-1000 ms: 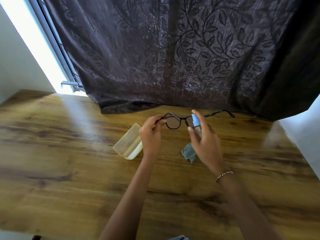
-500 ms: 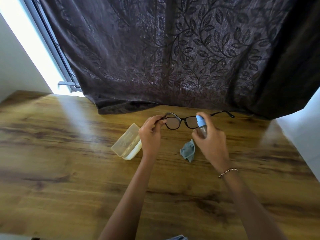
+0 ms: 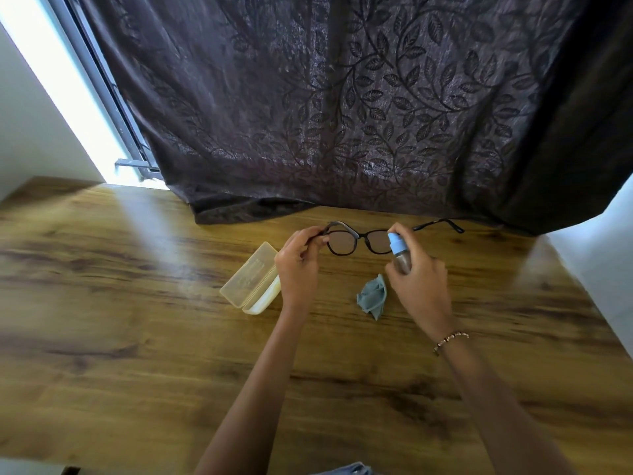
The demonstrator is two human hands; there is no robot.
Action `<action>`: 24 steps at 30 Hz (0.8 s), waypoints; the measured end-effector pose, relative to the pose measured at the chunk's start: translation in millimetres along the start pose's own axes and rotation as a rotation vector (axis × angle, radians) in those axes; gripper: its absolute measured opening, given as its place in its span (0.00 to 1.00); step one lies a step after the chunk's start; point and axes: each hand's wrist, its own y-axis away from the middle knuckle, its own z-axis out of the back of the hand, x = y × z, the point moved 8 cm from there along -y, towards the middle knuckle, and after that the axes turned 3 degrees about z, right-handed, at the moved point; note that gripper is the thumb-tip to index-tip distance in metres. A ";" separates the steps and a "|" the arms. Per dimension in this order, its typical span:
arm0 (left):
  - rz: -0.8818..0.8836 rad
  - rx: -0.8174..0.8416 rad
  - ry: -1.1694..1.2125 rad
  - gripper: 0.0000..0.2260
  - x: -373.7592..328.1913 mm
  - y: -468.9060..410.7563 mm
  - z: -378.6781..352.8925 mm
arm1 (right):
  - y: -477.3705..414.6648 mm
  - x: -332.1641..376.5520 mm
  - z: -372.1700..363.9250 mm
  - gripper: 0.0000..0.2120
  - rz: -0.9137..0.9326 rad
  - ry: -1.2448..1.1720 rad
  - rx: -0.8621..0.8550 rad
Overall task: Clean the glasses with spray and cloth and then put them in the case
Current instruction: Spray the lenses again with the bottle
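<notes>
Just above the middle of the frame, the left hand (image 3: 298, 265) pinches the dark-framed glasses (image 3: 343, 242) at their left corner, thumb and fingertips closed on the frame where the arm meets the lens. The glasses are held up off the wooden table (image 3: 137, 337) with the lenses facing the camera. One arm runs out to the right toward the lower edge of the curtain (image 3: 342, 114). Right of centre, the right hand (image 3: 418, 279) is wrapped around a small spray bottle (image 3: 400, 252), a finger curved over its light blue top. The bottle stands roughly upright and its top covers part of the right lens; whether nozzle and glass touch cannot be told. A beaded bracelet (image 3: 450, 339) sits on the right wrist. Below the glasses, between the two hands, a crumpled grey-blue cloth (image 3: 371, 296) lies on the table, close to the right hand. Left of the left hand rests the pale yellow case (image 3: 251, 279), its lid open and tilted back toward the left, its near end partly hidden by that hand. The dark leaf-patterned curtain fills the upper part of the frame, its hem resting on the far edge of the table. A bright strip of window (image 3: 51, 80) shows at the upper left, and a pale reflection from it falls across the left part of the tabletop.
</notes>
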 end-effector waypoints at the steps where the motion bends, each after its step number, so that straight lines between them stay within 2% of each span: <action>1: 0.000 0.001 -0.002 0.08 -0.1 -0.1 0.0 | 0.5 -1.0 -0.3 0.28 -0.008 0.002 -0.009; 9: -0.001 0.007 -0.003 0.08 2.1 -0.1 -0.7 | -5.3 10.0 3.8 0.26 0.104 0.122 0.000; 17: -0.003 0.012 -0.004 0.08 2.1 0.4 -0.4 | -4.6 1.3 11.0 0.25 0.028 0.134 -0.112; 24: -0.010 0.015 -0.013 0.08 1.6 0.8 -1.5 | -6.5 6.5 2.0 0.26 0.112 0.179 0.037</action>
